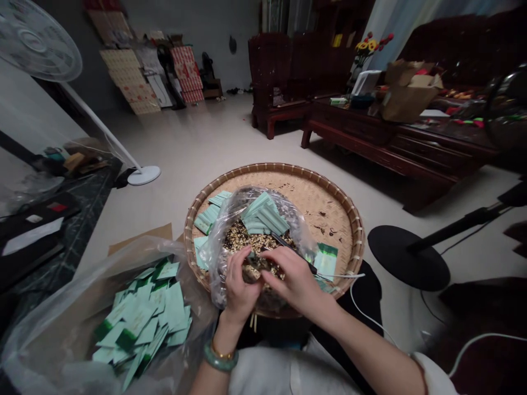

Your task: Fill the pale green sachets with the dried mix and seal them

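Both my hands work inside a clear plastic bag (220,258) lying in a round woven bamboo tray (325,206). The bag holds a heap of dried, crumbled brown plant pieces (255,241) and pale green paper sachets (261,216). My left hand (241,282) curls around a dark lump (251,272) from the heap. My right hand (292,271) grips a slim dark blade (288,248), though whether it belongs to scissors or a knife I cannot tell. A loose sachet (326,262) lies on the tray beyond my right hand.
A large plastic bag of green sachets (142,323) lies at lower left beside a dark stone counter (78,219). A white floor fan (144,175) and a round black stand base (407,258) flank the tray. A wooden table with a cardboard box (407,96) stands beyond.
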A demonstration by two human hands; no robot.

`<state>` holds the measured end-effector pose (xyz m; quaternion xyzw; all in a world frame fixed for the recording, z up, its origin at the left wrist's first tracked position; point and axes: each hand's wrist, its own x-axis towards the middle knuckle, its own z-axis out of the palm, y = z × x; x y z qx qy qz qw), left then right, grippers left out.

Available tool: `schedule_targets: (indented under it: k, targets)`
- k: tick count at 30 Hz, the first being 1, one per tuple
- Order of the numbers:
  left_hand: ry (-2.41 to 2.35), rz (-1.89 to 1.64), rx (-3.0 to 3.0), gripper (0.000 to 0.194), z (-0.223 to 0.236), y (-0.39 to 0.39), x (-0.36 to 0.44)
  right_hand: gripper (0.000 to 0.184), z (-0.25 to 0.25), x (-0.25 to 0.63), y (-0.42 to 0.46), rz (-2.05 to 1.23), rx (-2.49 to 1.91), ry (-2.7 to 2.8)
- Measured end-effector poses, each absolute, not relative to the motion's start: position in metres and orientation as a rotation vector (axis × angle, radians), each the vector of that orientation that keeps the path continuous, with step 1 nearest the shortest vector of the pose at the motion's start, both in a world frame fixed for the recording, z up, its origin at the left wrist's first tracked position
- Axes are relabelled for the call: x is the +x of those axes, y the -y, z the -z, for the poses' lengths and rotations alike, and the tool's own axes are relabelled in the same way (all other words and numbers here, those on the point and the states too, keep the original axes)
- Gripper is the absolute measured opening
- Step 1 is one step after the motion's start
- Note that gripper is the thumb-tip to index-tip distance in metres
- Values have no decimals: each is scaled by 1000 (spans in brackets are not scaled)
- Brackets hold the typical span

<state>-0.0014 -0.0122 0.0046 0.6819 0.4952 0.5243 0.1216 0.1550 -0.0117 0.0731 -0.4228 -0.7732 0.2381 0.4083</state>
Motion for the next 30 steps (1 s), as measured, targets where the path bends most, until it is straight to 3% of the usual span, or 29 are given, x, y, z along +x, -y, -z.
schedule_targets:
  k: [4, 8, 11, 25, 30]
  targets:
    - [-1429, -1316, 1639, 59, -10, 11, -3, 14, -63, 163, -3, -856, -1179, 1735]
    - [-1173, -1071, 1202, 43, -19, 8, -10, 24, -60, 178, -20, -1324, -1211, 1411]
    - [-1121, -992, 1071, 34, -23, 7, -12, 34, -58, 183, -28, -1491, -1180, 1222]
    - [-1218, -1134, 815, 39, -19, 4, -4, 38, -38, 172, -27, -1566, -1201, 1268]
    - [-1043, -925, 794, 42, -23, 8, 0, 37, -35, 174, -29, -1516, -1223, 1281]
